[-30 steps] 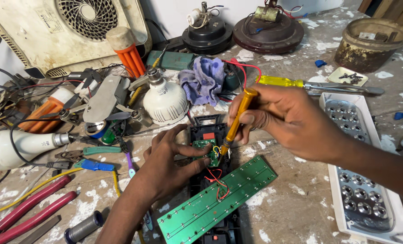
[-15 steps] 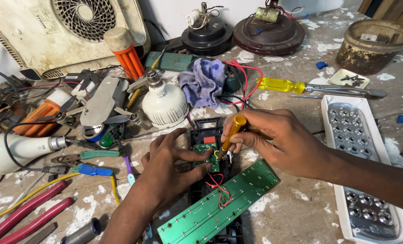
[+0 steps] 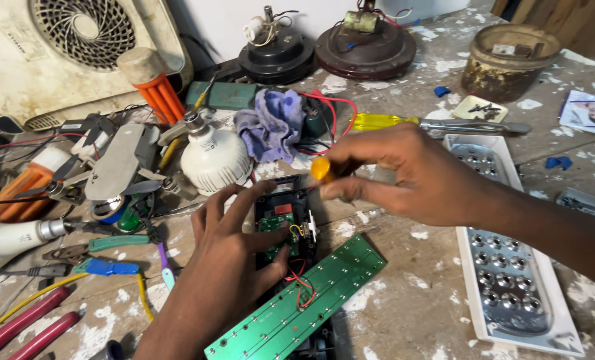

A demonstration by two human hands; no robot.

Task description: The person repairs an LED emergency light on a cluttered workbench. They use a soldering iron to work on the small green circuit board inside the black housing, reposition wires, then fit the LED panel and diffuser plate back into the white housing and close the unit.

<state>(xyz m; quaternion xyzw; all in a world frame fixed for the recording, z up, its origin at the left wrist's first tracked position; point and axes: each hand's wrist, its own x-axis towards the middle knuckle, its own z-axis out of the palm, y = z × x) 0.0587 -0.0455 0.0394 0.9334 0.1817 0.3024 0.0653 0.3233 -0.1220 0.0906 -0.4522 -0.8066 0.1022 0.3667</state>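
My left hand rests on a black housing, fingers pressing a small green circuit board with red and yellow wires. My right hand grips a yellow-handled screwdriver, its tip hidden, held just above the housing's upper end. A long green LED board lies tilted across the housing's lower end, joined by red wires.
A white LED reflector panel lies at right. Nearby are a white bulb, a purple cloth, a second yellow screwdriver, pliers and cutters at left, a fan casing, two round motors and a brown pot.
My right hand lifted the screwdriver off the small board and tilted it flatter, toward the housing's top. The view moved closer. My left hand stays on the board.
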